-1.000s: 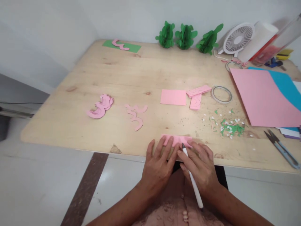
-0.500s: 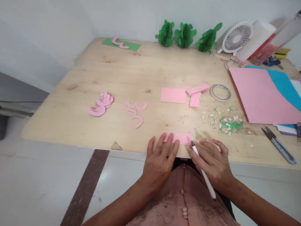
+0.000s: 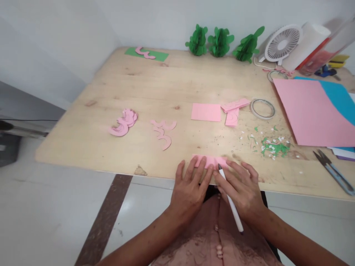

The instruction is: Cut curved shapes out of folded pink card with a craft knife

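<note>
A narrow pink paper strip (image 3: pixel 203 161) lies at the table's front edge. My left hand (image 3: pixel 188 190) rests on it with fingers spread flat, pressing its left and middle part. My right hand (image 3: pixel 242 188) holds a white pen (image 3: pixel 233 207) with a dark tip, pointing up and left at the strip; its other fingers touch the strip's right end. Beyond the strip lie a pink rectangle (image 3: pixel 206 112) and folded pink pieces (image 3: pixel 232 115) with drawn curves. Leftward are curved pink cut-outs (image 3: pixel 163 135) and a stack of scalloped pink shapes (image 3: pixel 124 122).
Right of my hands are thread snips (image 3: pixel 334 171), green and white scraps (image 3: pixel 274 147), a tape roll (image 3: pixel 262 109) and large pink sheets (image 3: pixel 316 114). Green paper figures (image 3: pixel 220 42) and a white fan (image 3: pixel 283 43) stand at the back. A green strip (image 3: pixel 161 56) lies far left.
My right hand and the pen have moved left along the strip, closer to my left hand. The left hand stays on the paper. The view has shifted slightly.
</note>
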`<state>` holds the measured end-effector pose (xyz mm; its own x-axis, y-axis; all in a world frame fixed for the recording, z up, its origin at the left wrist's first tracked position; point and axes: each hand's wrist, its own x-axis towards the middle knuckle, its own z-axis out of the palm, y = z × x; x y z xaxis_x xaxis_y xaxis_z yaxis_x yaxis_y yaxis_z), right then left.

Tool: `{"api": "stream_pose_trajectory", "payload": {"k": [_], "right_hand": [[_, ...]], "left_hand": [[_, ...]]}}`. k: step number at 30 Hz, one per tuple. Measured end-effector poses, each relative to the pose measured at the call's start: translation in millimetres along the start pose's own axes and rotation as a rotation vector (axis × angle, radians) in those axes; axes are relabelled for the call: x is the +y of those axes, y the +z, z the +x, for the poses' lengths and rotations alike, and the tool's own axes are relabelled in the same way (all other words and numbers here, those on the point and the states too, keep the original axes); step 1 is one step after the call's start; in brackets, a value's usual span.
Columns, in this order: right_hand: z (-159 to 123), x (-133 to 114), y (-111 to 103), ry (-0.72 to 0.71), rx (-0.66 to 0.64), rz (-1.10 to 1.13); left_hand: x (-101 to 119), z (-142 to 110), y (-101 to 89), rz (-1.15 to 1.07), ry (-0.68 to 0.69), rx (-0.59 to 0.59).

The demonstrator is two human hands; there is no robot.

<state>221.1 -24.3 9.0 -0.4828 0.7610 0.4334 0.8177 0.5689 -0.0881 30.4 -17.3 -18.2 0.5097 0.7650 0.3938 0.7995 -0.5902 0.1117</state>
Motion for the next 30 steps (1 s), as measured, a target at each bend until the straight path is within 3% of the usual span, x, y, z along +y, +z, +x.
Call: {"api": "stream_pose_trajectory", "payload": {"k": [6, 20, 25, 30], "right_hand": [[-3.9, 3.0, 2.1, -0.004, -0.013, 0.01], [-2.3, 2.5, 1.8, -0.018, 0.014, -0.02], [-1.1, 2.0, 2.0, -0.01, 0.018, -0.012], [0.7, 0.8, 1.0, -0.006, 0.045, -0.009]], "left_hand": [[-6.4, -1.2, -2.5, 0.008, 0.009, -0.002], [-43.7, -25.1, -21.4, 0.076, -0.066, -0.067], [-38.8, -21.6, -27.6, -0.021, -0.083, -0.017], [-28.6, -14.6, -21.5, -0.062, 0.039, -0.054]]}}
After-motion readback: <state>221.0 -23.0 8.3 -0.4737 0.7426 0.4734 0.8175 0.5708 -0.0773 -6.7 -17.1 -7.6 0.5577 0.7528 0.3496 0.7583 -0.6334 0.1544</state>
